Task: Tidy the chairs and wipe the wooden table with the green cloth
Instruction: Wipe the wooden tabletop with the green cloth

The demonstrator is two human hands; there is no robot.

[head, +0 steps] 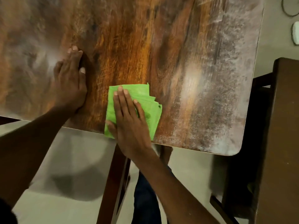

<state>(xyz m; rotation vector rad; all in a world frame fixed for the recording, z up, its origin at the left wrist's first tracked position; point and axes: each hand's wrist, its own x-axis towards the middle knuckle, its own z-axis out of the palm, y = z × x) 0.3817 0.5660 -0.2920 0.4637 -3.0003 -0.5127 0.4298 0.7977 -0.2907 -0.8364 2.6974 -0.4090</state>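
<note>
Now the right hand (129,125) presses the folded green cloth (150,113) flat under straight fingers (120,101) at the worktop's (202,70) near edge. Left of it, the left hand (69,81) rests flat, holding nothing. A chair (278,126) stands right.

cloth (150,113): brt green | table (161,46): brown woodgrain, whitish haze | chair (281,126): dk brown
</note>
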